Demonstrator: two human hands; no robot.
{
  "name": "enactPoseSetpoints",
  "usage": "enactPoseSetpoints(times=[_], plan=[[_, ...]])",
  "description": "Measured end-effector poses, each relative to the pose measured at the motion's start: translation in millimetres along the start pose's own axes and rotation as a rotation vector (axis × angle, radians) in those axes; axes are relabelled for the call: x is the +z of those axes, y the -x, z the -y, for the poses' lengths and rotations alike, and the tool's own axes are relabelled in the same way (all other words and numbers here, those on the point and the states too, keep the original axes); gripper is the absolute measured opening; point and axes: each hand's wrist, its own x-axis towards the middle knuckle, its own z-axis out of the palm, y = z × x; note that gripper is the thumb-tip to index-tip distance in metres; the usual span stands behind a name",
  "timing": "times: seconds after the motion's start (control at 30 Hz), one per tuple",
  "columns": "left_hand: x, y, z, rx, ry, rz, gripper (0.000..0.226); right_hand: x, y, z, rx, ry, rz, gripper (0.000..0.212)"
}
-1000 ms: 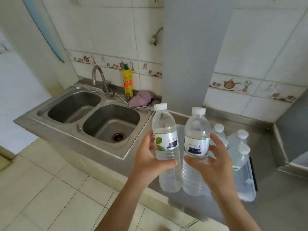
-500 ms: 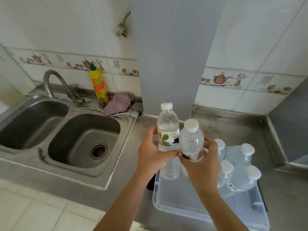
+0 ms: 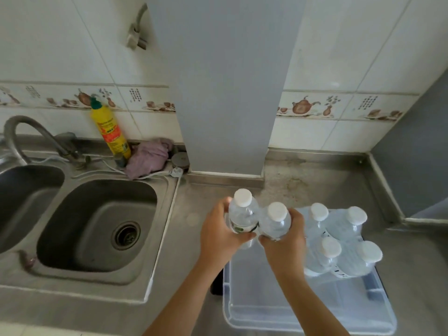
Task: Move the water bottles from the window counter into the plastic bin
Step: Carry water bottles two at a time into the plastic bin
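While both hands grip bottles over the bin:
Nearby: sink [image 3: 97, 229], soap bottle [image 3: 109, 129], cloth [image 3: 149, 157].
Bin: plastic bin [image 3: 308, 318] holds four capped bottles [image 3: 339, 241].
Hands: left hand [image 3: 221, 234] clamped on left bottle [image 3: 242, 214]; right hand [image 3: 287, 241] on right bottle [image 3: 275, 223].

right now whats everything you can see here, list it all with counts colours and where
water bottles in bin: four, clear with white caps, upright in the bin's far right part
held water bottles: two, clear with white caps, side by side over the bin's far left corner
plastic bin: one, clear, on the steel counter right of the sink
sink: two steel basins, left
faucet: one, metal, behind the basins
detergent bottle: one, yellow with green cap, against the wall tiles
cloth: one, purple, beside the detergent bottle
left hand: holds the left bottle
right hand: holds the right bottle
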Motion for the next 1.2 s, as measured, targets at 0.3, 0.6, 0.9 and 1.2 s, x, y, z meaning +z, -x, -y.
enactPoseSetpoints(times=[0.3,0.6,0.9,1.2], plan=[[9.7,5.0,14.5,0.036,-0.091,0.025,0.083,2.0,-1.5,-4.2,-0.026,0.003,0.004,0.068],[-6.4,4.8,-7.2,0.331,-0.175,-0.002,0.076,-11.6,4.8,17.3,-0.151,0.058,0.014,0.077],[-32.6,9.2,-40.7,0.533,-0.38,0.046,0.054,-35.6,16.3,34.2,-0.429,0.495,0.0,0.065],[-57.2,36.0,-73.6,0.828,-0.523,-0.044,0.045,-79.0,68.4,44.6,-0.426,0.67,-0.188,0.055]])
